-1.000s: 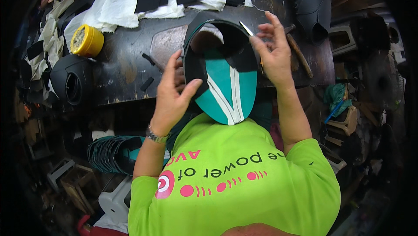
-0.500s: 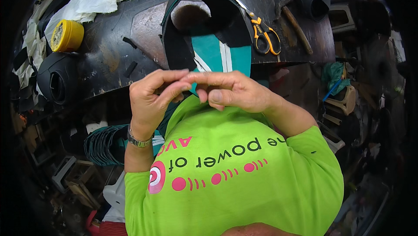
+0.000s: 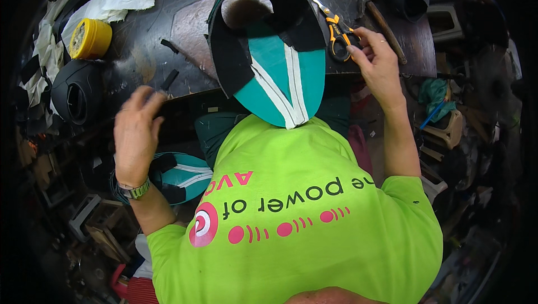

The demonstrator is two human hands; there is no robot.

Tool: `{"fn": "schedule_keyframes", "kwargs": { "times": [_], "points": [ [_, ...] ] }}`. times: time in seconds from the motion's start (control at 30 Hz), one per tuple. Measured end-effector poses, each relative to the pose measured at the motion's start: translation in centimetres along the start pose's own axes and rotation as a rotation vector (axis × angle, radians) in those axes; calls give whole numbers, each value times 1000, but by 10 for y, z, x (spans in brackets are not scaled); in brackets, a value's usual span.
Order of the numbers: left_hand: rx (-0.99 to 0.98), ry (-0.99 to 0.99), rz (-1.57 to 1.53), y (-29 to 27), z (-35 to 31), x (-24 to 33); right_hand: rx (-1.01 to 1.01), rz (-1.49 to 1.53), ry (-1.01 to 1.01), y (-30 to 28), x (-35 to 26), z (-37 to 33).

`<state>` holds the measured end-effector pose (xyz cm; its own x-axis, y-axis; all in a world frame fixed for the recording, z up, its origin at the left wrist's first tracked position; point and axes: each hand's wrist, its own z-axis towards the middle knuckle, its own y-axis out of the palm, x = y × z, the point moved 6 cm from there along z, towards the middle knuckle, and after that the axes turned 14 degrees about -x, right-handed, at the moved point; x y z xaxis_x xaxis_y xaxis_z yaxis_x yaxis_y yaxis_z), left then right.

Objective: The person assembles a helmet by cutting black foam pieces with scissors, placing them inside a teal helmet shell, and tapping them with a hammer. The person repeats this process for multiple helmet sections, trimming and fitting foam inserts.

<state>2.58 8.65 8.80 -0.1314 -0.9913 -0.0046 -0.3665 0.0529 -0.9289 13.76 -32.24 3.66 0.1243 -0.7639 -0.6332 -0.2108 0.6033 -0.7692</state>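
Bridging the worktop (image 3: 131, 77) and the person's shirt (image 3: 314, 214), the green piece (image 3: 270, 63) has its curved black wall on the worktop and its rounded end past the near edge, seemingly against the shirt. That placing probably lets the body steady it while neither hand holds it; its two white strips face up, meeting in a point at the near end.

The right hand (image 3: 376, 57) is partly curled at the handles of the scissors (image 3: 332, 19), thumb and forefinger beside the loops; whether it grips them cannot be told. The scissors lie just right of the piece, blades pointing away, so the handles probably suit that hand. The left hand (image 3: 137, 133) is blurred and loosely open, with nothing seen in it, just off the worktop's edge and above a green stack (image 3: 182, 178).

On the right, the hammer (image 3: 386, 30) lies close to the right hand and narrows the room there. On the left, between the yellow tub (image 3: 91, 39) and the piece, the worktop gives a wider stretch, crossed only by two small black scraps (image 3: 169, 79).
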Motion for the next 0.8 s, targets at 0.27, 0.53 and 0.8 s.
{"fn": "schedule_keyframes", "kwargs": {
  "times": [0.27, 0.53, 0.8],
  "points": [
    [469, 706, 452, -58, 63, 73, -26, -321, -111, 24, 3, 25],
    [122, 785, 328, -34, 69, 118, -78, 808, -95, -21, 2, -7],
    [-232, 779, -198, -25, 126, 144, -300, 297, -89, 28, -30, -34]
  ]
}}
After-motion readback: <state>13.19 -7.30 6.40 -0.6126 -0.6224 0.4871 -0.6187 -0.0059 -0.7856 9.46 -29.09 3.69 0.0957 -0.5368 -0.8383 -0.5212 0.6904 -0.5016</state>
